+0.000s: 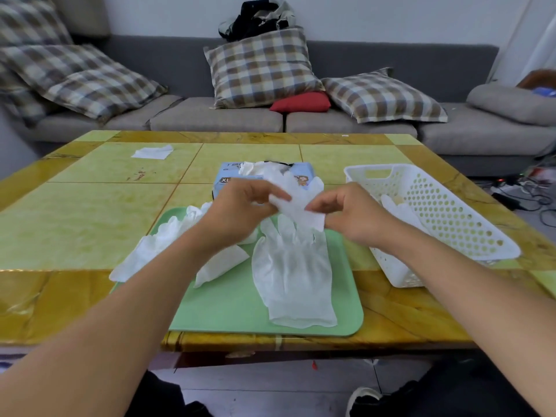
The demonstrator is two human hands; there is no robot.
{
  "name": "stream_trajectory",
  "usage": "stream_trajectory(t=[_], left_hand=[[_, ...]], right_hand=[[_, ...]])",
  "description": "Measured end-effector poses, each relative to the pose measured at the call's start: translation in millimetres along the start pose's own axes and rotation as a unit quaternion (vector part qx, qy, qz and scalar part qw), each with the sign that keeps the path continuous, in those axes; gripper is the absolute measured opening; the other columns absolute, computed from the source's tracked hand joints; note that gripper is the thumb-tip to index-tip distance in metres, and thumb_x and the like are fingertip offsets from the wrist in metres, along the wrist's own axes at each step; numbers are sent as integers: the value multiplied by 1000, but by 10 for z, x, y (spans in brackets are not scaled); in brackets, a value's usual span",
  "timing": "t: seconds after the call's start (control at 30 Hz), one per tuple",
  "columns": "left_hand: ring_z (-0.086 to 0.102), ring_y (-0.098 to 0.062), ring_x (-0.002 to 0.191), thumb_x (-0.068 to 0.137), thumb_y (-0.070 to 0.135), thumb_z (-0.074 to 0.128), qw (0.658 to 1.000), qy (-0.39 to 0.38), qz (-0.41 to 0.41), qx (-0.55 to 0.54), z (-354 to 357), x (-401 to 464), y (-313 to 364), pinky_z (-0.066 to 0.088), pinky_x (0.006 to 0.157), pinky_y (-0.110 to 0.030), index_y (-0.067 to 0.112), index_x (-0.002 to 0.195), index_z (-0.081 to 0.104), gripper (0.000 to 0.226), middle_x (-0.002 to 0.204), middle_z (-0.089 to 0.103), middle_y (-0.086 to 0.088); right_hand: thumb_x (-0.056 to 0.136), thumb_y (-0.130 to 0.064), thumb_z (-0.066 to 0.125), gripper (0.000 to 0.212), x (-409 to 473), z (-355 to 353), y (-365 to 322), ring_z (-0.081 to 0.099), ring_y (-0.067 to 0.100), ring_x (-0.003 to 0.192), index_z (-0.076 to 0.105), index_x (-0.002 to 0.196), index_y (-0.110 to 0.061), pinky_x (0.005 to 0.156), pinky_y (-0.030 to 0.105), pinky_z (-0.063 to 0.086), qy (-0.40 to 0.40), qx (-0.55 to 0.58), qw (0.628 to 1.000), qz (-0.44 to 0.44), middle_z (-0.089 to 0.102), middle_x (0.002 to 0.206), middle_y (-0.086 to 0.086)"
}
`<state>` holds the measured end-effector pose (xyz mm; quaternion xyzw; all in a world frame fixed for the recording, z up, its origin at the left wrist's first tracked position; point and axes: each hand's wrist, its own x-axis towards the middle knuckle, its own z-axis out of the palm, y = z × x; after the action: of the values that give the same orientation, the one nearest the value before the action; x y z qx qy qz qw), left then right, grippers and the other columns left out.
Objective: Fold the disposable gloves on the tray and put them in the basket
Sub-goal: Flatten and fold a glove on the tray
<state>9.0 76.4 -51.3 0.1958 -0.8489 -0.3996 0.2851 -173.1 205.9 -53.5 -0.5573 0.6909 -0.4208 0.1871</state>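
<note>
A white disposable glove is held in the air above the green tray, partly folded. My left hand pinches its left edge and my right hand pinches its lower right corner. Another glove lies flat on the tray's right half, fingers pointing away from me. More gloves lie crumpled over the tray's left edge, partly hidden by my left forearm. The white perforated basket stands to the right of the tray with a glove inside it.
A blue glove box with gloves sticking out sits behind the tray. A white tissue lies at the table's far left. A grey sofa with plaid cushions runs behind the yellow-green table. Cables lie on the floor at right.
</note>
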Motion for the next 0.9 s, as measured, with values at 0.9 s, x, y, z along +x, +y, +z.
stream_trajectory(t=[0.9], left_hand=[[67, 3, 84, 85, 32, 79, 944, -282, -96, 142, -96, -211, -237, 50, 80, -18, 24, 100, 77, 18, 92, 75, 13]], right_hand=[[79, -4, 65, 37, -104, -67, 8, 62, -2, 110, 81, 85, -37, 93, 25, 51, -333, -192, 921, 57, 70, 115, -20]])
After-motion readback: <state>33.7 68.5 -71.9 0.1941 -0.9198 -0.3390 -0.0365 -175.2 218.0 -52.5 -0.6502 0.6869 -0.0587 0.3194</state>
